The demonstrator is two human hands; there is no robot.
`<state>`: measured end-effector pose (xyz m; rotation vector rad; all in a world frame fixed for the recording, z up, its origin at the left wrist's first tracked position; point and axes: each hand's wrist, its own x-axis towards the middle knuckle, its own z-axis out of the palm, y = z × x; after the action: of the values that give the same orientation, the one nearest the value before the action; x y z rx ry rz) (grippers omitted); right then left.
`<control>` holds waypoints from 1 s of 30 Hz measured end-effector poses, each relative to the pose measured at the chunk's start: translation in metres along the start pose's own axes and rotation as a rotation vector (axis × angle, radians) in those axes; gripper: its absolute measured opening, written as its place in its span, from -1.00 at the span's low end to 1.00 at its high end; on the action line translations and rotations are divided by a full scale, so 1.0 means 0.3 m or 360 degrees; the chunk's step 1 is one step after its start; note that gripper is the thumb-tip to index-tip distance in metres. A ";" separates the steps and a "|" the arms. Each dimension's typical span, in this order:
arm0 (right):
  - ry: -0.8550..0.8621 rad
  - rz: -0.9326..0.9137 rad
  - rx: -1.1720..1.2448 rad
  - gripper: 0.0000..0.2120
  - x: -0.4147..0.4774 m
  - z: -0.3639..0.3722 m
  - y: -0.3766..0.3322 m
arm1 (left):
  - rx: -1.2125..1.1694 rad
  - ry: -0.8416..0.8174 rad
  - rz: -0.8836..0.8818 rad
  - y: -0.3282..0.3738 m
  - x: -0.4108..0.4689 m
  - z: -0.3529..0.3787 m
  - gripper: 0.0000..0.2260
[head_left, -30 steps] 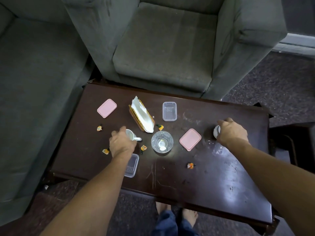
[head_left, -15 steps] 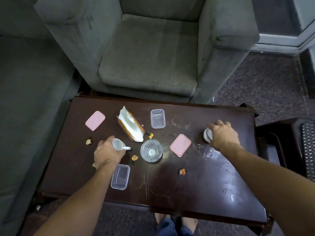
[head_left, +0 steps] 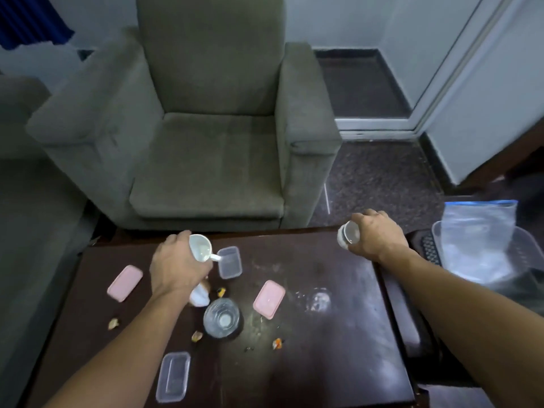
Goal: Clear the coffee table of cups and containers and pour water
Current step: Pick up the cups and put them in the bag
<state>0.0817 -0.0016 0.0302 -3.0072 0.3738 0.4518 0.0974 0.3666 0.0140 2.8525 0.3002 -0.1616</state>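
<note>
My left hand [head_left: 176,267] grips a white handled cup [head_left: 201,247], lifted above the dark coffee table [head_left: 338,343] near its far edge. My right hand [head_left: 375,235] holds a second white cup [head_left: 348,234] up over the table's far right corner. A clear glass [head_left: 221,318] stands mid-table. One clear plastic container [head_left: 229,262] lies just right of the left cup, another [head_left: 173,376] near the front edge. Two pink lids rest on the table, one [head_left: 124,282] at the left, one [head_left: 269,298] at the centre.
A tissue holder [head_left: 200,295] is mostly hidden under my left wrist. Several candy wrappers [head_left: 277,343] are scattered on the table. A grey armchair [head_left: 206,160] stands behind it, a sofa [head_left: 32,231] to the left. At right sits a clear bin [head_left: 527,248] with a plastic bag [head_left: 477,231].
Both hands have raised their cups off the table and carried them toward its far edge. The camera has tilted up, showing more of the room and the bin at right.
</note>
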 end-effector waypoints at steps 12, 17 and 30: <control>-0.0051 0.0210 -0.0111 -0.31 -0.018 -0.247 0.687 | -0.0448 -0.0248 0.0988 0.870 -0.264 0.201 -0.27; -0.0215 0.0331 -0.0126 -0.23 -0.011 -0.269 0.988 | -0.0409 -0.0312 0.1108 1.095 -0.357 0.298 -0.27; -0.0371 0.0009 -0.0151 -0.26 0.076 -0.003 1.314 | -0.0330 -0.0286 0.1073 1.387 -0.441 0.494 -0.31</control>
<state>0.0043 -0.3881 0.0082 -2.9961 0.3513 0.8331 0.0477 -0.0914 -0.0049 2.5431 -0.6361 -0.2279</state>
